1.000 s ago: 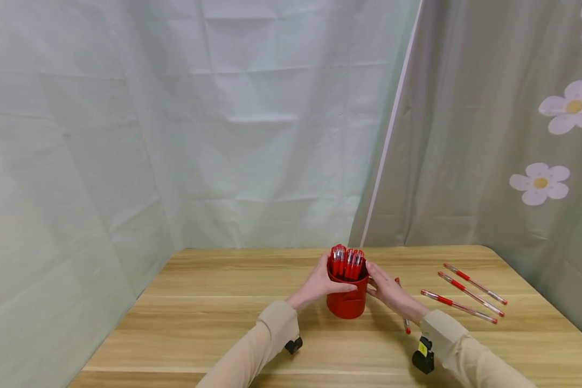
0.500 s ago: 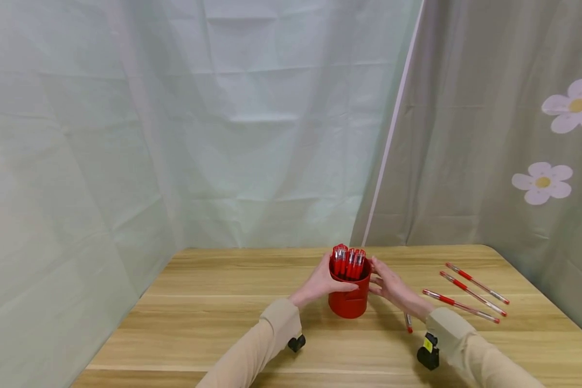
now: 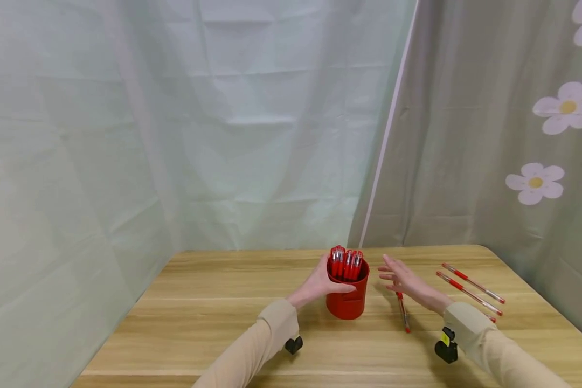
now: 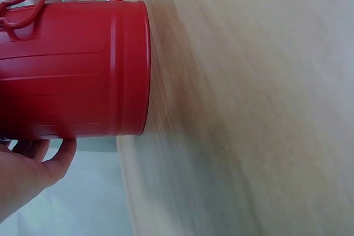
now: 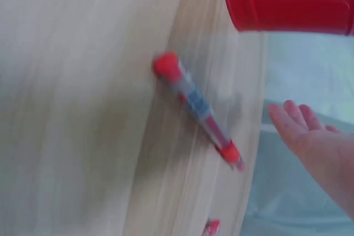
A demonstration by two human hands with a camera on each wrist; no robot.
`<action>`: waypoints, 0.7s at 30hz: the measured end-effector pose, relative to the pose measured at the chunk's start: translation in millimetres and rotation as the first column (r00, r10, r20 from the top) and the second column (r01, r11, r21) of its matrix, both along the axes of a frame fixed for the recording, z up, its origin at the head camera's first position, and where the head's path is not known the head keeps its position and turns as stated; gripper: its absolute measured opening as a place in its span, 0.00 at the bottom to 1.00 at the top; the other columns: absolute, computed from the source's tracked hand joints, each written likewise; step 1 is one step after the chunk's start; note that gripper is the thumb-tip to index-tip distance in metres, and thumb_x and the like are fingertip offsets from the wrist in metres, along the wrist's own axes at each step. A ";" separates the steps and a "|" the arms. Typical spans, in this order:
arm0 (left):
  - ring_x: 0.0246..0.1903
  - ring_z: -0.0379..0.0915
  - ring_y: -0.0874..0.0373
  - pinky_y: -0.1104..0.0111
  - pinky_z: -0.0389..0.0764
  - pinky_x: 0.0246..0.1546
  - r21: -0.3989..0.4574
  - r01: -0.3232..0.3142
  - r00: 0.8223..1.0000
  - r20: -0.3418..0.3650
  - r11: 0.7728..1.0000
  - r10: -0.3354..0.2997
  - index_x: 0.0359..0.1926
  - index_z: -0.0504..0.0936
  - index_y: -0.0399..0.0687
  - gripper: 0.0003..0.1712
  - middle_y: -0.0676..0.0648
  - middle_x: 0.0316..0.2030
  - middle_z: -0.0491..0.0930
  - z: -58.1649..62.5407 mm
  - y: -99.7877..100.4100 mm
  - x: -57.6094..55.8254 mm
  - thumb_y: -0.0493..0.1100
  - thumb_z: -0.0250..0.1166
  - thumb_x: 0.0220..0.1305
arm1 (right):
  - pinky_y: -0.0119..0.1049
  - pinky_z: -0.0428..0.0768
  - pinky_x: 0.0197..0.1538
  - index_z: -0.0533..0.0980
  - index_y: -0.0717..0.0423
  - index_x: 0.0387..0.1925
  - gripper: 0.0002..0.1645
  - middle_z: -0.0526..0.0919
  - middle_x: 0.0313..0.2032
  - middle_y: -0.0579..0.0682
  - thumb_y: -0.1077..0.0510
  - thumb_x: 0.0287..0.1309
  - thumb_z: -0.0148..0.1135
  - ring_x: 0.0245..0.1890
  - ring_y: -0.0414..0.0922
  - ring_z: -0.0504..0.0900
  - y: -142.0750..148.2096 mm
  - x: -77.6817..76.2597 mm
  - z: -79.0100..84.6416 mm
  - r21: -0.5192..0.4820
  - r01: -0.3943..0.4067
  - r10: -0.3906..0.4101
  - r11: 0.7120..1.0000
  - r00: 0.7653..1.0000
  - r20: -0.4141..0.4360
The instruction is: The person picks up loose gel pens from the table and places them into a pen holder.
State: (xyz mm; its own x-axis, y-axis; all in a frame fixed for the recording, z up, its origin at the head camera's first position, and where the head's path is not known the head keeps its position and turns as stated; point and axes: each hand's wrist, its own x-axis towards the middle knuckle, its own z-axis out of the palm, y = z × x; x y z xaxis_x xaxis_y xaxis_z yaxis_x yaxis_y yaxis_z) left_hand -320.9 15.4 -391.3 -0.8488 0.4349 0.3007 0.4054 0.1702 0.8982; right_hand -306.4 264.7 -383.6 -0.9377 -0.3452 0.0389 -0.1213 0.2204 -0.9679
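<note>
A red cylindrical pen holder [image 3: 345,308] stands upright on the table, holding several red-capped pens [image 3: 346,265] that lean to its left side. My left hand [image 3: 319,283] grips it from the left, thumb across the near side of the rim. The left wrist view shows a small red side handle [image 4: 34,15] on it. Apart from the holder, to its right, my right hand [image 3: 411,283] is spread with nothing in it. Below that hand a red pen [image 3: 403,313] lies on the table; it also shows, blurred, in the right wrist view [image 5: 202,109].
Farther right on the wooden table [image 3: 213,302] lie two more red pens [image 3: 468,292] side by side. A third pen [image 3: 490,318] is mostly hidden behind my right wrist. Pale curtains [image 3: 281,134] hang behind the table's far edge.
My right hand has left the pen holder's side and moved right, fingers spread. More of the nearest pen shows, while one at the right is now mostly covered. The left hand has kept its grip.
</note>
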 end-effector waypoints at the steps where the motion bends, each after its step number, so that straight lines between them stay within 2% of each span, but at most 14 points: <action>1: 0.47 0.67 0.59 0.65 0.70 0.45 -0.006 -0.002 1.000 0.000 1.000 0.002 0.62 0.54 0.47 0.49 0.52 0.50 0.67 0.1 -0.2 -0.2 0.43 0.75 0.43 | 0.53 0.61 0.55 0.42 0.66 0.65 0.40 0.52 0.60 0.71 0.41 0.67 0.35 0.59 0.64 0.56 2.6 -0.5 0.5 0.006 0.015 -0.015 1.000 1.000 0.005; 5: 0.48 0.66 0.58 0.65 0.70 0.45 0.007 0.021 1.000 -0.001 1.000 -0.021 0.62 0.53 0.46 0.50 0.51 0.51 0.66 0.7 -0.2 -1.1 0.41 0.74 0.43 | 0.54 0.63 0.53 0.42 0.69 0.64 0.41 0.52 0.59 0.74 0.42 0.67 0.39 0.58 0.66 0.57 11.3 -3.0 4.4 0.035 0.050 -0.050 0.998 0.999 0.019; 9: 0.48 0.66 0.58 0.65 0.71 0.44 0.022 0.035 0.999 0.016 0.999 -0.035 0.62 0.52 0.47 0.50 0.51 0.52 0.66 1.5 -0.5 -1.0 0.40 0.74 0.43 | 0.53 0.68 0.50 0.43 0.72 0.63 0.43 0.57 0.56 0.74 0.42 0.65 0.44 0.54 0.65 0.63 17.2 -3.9 9.9 0.147 0.055 -0.063 0.988 0.997 0.047; 16: 0.47 0.66 0.59 0.65 0.70 0.45 0.002 0.019 0.999 0.031 1.000 -0.019 0.61 0.52 0.47 0.49 0.52 0.51 0.65 2.3 -1.3 0.3 0.42 0.74 0.43 | 0.52 0.72 0.44 0.42 0.82 0.58 0.50 0.62 0.51 0.75 0.42 0.62 0.49 0.48 0.65 0.67 19.5 0.4 20.9 0.362 0.020 -0.053 0.932 0.995 0.082; 21: 0.47 0.66 0.59 0.65 0.69 0.45 -0.015 0.003 0.999 0.032 1.000 -0.002 0.61 0.53 0.47 0.49 0.52 0.50 0.65 3.3 -0.2 -0.7 0.43 0.75 0.42 | 0.48 0.76 0.39 0.53 0.84 0.53 0.46 0.67 0.44 0.71 0.43 0.60 0.53 0.40 0.59 0.72 17.2 0.7 26.2 0.447 0.034 -0.075 0.894 0.995 0.073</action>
State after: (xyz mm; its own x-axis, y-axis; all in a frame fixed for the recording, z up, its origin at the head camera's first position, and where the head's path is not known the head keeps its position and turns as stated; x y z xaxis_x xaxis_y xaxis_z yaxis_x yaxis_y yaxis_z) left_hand -321.6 15.1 -388.0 -0.8567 0.4414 0.2669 0.3771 0.1828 0.9080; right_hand -305.6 281.9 -357.3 -0.9483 -0.2557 -0.1878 -0.0178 0.6340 -0.7731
